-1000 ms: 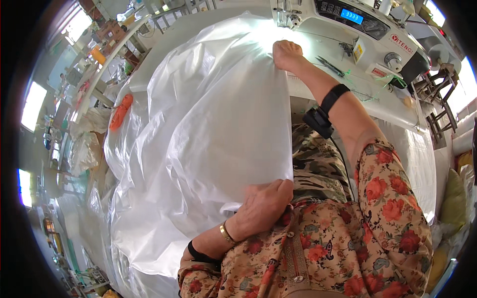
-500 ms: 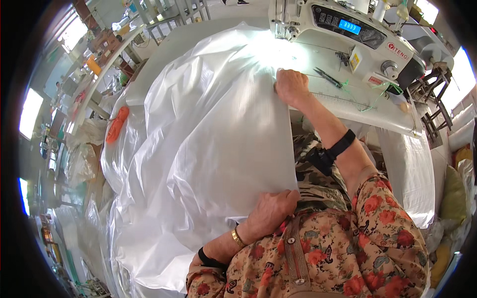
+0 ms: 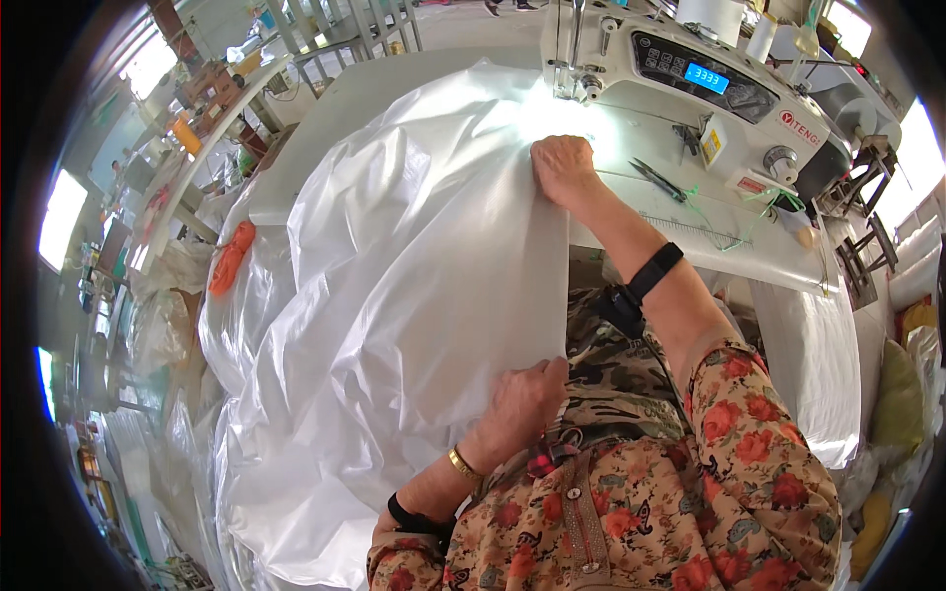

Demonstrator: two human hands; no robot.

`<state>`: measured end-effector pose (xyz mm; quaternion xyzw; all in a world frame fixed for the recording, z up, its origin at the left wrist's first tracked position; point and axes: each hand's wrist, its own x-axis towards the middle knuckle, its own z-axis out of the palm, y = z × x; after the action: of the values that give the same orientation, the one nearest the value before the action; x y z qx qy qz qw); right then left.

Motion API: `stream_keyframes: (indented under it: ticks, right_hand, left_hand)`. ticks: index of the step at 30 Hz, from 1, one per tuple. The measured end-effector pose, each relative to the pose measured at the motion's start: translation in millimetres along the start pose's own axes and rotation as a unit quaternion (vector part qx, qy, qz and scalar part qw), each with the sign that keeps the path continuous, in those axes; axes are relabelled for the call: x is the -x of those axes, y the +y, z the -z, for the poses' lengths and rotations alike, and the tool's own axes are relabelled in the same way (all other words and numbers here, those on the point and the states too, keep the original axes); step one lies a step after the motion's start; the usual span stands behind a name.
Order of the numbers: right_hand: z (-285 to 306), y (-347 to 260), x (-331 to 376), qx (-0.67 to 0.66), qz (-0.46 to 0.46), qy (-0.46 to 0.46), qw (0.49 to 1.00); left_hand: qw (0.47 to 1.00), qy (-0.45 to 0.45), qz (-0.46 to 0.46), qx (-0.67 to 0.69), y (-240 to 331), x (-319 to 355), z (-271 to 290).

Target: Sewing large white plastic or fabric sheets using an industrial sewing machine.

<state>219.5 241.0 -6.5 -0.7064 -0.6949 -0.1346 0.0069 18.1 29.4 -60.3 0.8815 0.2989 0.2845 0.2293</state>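
Note:
A large sheet of shiny white plastic material [image 3: 394,305] spreads in folds over the table and down across my lap. Its right edge runs between my two hands. My right hand [image 3: 565,169] is closed on that edge, close below the brightly lit needle area of a white sewing machine [image 3: 690,69]. Nearer my waist, my left hand [image 3: 529,396] is closed on the lower part of the same edge. The glare hides the needle and the presser foot.
Thread snips [image 3: 658,181] lie on the machine table [image 3: 631,217] right of my right hand, with green thread beside them. An orange cord bundle [image 3: 232,258] rests on the sheet's left side. White material [image 3: 803,364] hangs at the right. A metal frame [image 3: 340,28] stands behind.
My right hand has shifted slightly left with the sheet's edge. My left hand has moved a little up and left, still gripping. The view has tilted slightly.

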Motion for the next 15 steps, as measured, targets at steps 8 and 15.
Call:
stream_keyframes:
  ticks: [8, 15]
  right_hand:
    - [-2, 6, 6, -0.067, -0.046, 0.032, 0.996]
    - [11, -11, 68, -0.149, -0.070, 0.020, 0.986]
  left_hand:
    - [0.999, 0.041, 0.002, -0.023, 6, -11, 0]
    - [0.999, 0.026, -0.012, -0.046, 16, -12, -5]
